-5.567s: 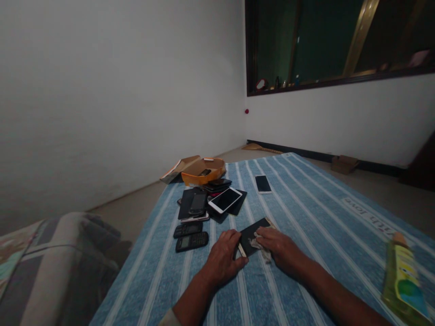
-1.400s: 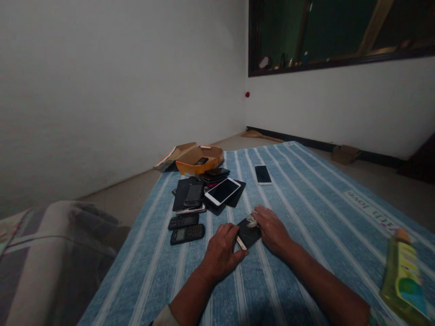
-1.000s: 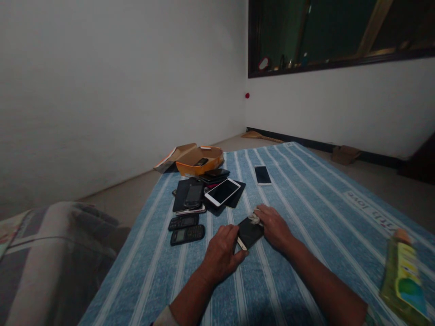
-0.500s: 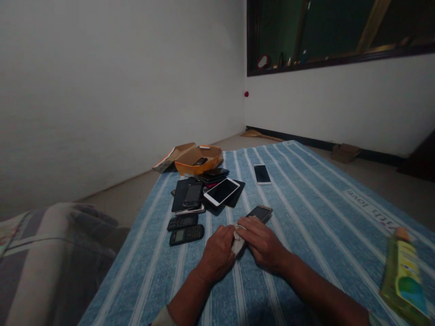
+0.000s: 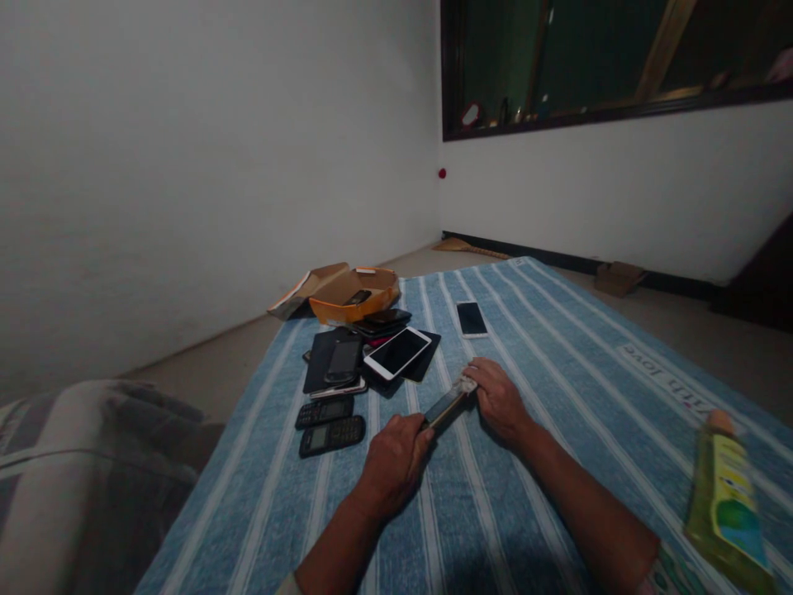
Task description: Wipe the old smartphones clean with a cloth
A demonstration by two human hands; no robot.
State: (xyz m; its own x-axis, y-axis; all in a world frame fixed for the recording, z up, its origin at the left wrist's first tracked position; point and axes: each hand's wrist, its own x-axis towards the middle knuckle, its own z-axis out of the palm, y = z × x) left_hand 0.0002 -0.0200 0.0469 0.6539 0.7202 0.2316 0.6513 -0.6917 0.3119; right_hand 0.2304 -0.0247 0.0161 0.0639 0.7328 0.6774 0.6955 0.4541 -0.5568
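My left hand (image 5: pixel 393 464) grips the near end of a smartphone (image 5: pixel 444 408), which is tilted above the striped cloth. At the phone's far end, my right hand (image 5: pixel 500 402) is closed on a crumpled pale wipe (image 5: pixel 465 383) and presses it to the edge. Left of my hands lie two black keypad phones (image 5: pixel 333 435). Just beyond them is a pile of phones, with a white smartphone (image 5: pixel 397 353) on top and a dark phone (image 5: pixel 344 360) beside it. Another white smartphone (image 5: pixel 472 320) lies apart, farther back.
An open orange cardboard box (image 5: pixel 354 311) with a small phone inside stands at the far left of the blue striped cloth (image 5: pixel 545 330). A bottle of yellow-green liquid (image 5: pixel 731 504) lies at the right. Draped fabric (image 5: pixel 105 471) is at the left, and a broom (image 5: pixel 458 245) lies on the floor.
My right hand has moved away from my left with the wipe, to the phone's far end. The phone is now tilted up on its edge, its near end in my left hand.
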